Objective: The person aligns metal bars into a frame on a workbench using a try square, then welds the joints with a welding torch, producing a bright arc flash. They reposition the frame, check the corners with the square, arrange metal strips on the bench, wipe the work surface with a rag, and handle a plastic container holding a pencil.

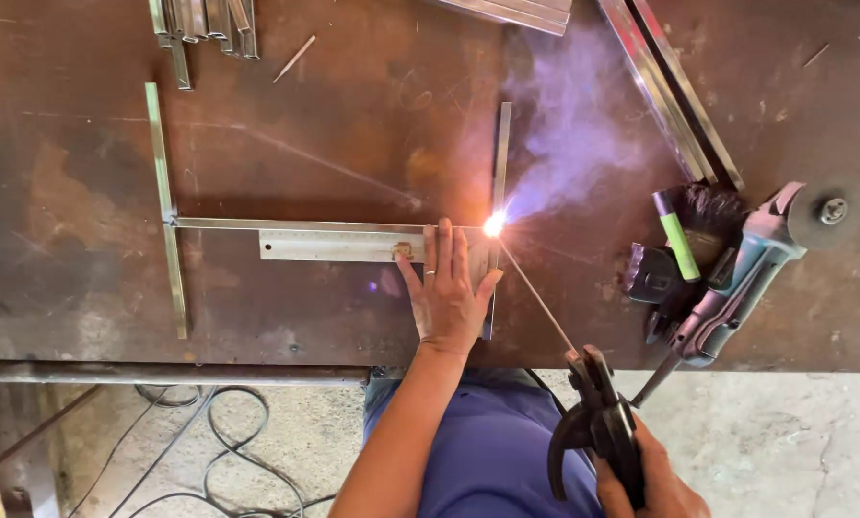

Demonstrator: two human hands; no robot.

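Fingers of left hand (pixel 446 293) flat on ruler (pixel 339 246); right hand (pixel 655 484) grips electrode holder (pixel 598 427).

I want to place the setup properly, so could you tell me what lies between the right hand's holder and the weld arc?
In the head view, only the thin welding rod spans from the electrode holder to the arc.

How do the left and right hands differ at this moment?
The left hand lies flat, fingers spread, pressing the steel ruler and metal strip onto the table; the right hand is closed around the black electrode holder. The left sits beside the bright arc; the right stays off the table, back at the rod's far end. Both are bare.
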